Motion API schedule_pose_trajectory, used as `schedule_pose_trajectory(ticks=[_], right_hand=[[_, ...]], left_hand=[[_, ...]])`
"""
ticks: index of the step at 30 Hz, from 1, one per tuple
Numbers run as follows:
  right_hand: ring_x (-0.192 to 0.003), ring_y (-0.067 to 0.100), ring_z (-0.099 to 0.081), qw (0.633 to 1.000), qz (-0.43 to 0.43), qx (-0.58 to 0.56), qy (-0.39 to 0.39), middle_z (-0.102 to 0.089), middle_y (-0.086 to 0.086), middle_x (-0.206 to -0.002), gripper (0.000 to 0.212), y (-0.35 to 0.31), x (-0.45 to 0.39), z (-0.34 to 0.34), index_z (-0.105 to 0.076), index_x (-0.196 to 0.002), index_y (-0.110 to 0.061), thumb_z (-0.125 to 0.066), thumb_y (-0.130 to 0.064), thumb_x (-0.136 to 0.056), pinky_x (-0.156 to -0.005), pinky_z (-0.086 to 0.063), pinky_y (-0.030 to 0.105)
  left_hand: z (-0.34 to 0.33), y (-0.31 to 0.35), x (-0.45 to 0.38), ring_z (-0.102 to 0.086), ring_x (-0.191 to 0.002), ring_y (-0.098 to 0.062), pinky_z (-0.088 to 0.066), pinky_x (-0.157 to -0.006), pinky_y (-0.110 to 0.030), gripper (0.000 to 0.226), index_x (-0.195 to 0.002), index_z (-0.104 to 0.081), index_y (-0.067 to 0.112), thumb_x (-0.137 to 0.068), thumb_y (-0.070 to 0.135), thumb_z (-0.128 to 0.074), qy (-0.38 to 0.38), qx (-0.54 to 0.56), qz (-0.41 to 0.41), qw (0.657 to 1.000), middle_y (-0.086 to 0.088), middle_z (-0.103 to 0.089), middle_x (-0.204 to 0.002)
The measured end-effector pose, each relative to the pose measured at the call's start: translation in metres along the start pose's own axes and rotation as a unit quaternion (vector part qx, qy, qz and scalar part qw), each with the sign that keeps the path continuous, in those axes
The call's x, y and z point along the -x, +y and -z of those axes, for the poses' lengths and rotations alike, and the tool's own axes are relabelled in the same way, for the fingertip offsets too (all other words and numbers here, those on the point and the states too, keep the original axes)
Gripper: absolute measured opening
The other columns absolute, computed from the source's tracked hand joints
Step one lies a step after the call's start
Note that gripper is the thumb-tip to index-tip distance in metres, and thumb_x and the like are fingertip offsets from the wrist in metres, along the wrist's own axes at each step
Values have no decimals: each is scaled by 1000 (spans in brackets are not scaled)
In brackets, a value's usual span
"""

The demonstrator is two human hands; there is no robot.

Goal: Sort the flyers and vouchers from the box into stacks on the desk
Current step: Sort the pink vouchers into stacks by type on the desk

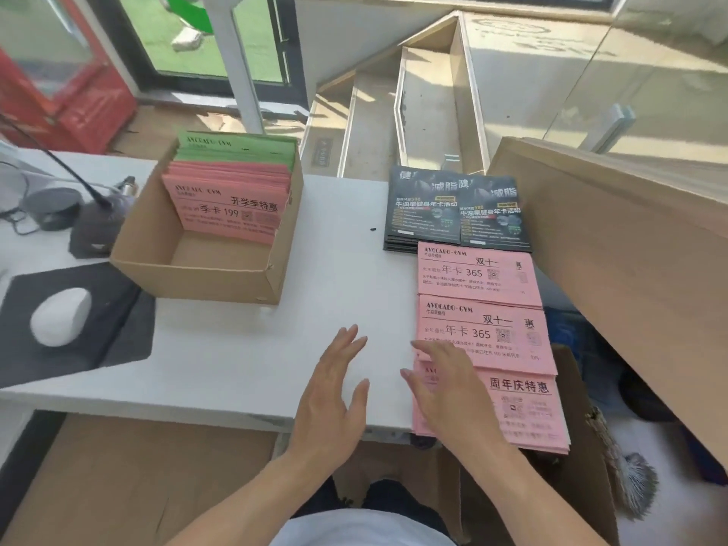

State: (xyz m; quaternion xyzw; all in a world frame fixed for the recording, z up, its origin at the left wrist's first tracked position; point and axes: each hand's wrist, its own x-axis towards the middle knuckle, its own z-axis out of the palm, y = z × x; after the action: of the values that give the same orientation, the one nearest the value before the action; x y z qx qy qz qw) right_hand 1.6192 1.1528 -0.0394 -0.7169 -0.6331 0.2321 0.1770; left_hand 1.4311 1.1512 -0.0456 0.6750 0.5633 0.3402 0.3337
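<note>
A brown cardboard box (205,269) stands on the white desk (335,277), with pink vouchers (232,206) leaning at its back and green vouchers (240,149) behind them. At the right of the desk lie two stacks of black flyers (457,210). In front of them sit three pink voucher stacks: a far one (476,275), a middle one (496,333) and a near one (524,403). My right hand (449,392) rests flat, fingers straight, on the left part of the near pink stack. My left hand (335,392) hovers flat over the bare desk beside it, holding nothing.
A white mouse (59,317) lies on a black pad (118,329) at the left. A desk microphone (94,230) and cables stand behind it. A wooden counter panel (630,269) rises at the right. An open cardboard box (571,486) sits on the floor below the desk edge.
</note>
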Motion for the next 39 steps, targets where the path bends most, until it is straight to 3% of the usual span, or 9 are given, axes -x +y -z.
schedule_pose_trajectory(ticks=[4,8,11,18,23,26,29,33,39], right_hand=[[-122,6,-47,994,104,-26,5,-57,-14,-128,40,-71,-49,-22,-56,-135,-31,-60,-44,-97,-103,-42,25],[-115,12,-51,981,180,-48,43,-62,-9,-122,39,-146,-108,-41,-60,-133,-26,-65,-33,-95,-98,-43,27],[-120,16,-47,978,204,-30,37,-58,-5,-132,49,-199,-153,-58,-56,-139,-23,-66,-22,-91,-105,-39,30],[-148,26,-21,977,154,145,2,-27,2,-162,66,-254,-232,-90,-27,-157,-21,-53,-25,-97,-123,-13,40],[-151,27,-16,975,107,196,4,-20,5,-165,72,-250,-247,-103,-19,-159,-18,-52,-27,-96,-124,-14,42],[-147,25,-26,974,118,186,45,-33,4,-159,63,-250,-245,-106,-33,-153,-16,-54,-21,-93,-122,-21,41],[-125,25,-49,971,146,159,105,-58,3,-132,40,-252,-242,-105,-57,-126,-17,-60,-13,-87,-109,-39,39],[-90,25,-56,969,156,169,90,-65,0,-92,12,-255,-239,-102,-55,-96,-20,-56,-12,-88,-91,-46,42],[-94,31,-61,966,157,202,44,-74,-1,-104,26,-266,-231,-94,-60,-112,-24,-46,-13,-93,-83,-40,35]], left_hand=[[58,-19,-33,-33,-146,-4,-29,-118,-20,54,-142,-51,23,-93,3,-66,102,-18,-24,994,20,-40,-154],[125,-44,-84,-34,-148,-12,-29,-121,-30,53,-139,-53,12,-90,-5,-65,173,-46,-57,982,6,-45,-153],[176,-70,-123,-35,-147,-19,-28,-122,-38,55,-138,-54,7,-86,-7,-66,214,-82,-74,970,-3,-48,-151],[243,-132,-200,-11,-155,-21,-16,-126,-48,57,-144,-48,18,-90,19,-67,73,-291,-21,954,-3,-31,-163],[239,-131,-212,16,-154,-16,1,-126,-49,81,-160,-16,27,-93,37,-60,-12,-359,-11,933,4,-1,-169],[242,-133,-216,21,-153,-15,1,-126,-47,88,-161,-3,29,-94,44,-58,-46,-330,16,943,4,9,-169],[241,-137,-213,11,-155,-14,-3,-127,-42,90,-161,1,30,-94,49,-56,-53,-280,50,957,5,5,-169],[242,-136,-213,-4,-156,-14,-12,-127,-38,90,-161,0,30,-94,51,-57,-37,-256,58,964,5,-4,-169],[243,-134,-212,-5,-155,-13,-13,-126,-36,90,-161,1,30,-95,50,-57,-15,-235,38,971,6,-5,-169]])
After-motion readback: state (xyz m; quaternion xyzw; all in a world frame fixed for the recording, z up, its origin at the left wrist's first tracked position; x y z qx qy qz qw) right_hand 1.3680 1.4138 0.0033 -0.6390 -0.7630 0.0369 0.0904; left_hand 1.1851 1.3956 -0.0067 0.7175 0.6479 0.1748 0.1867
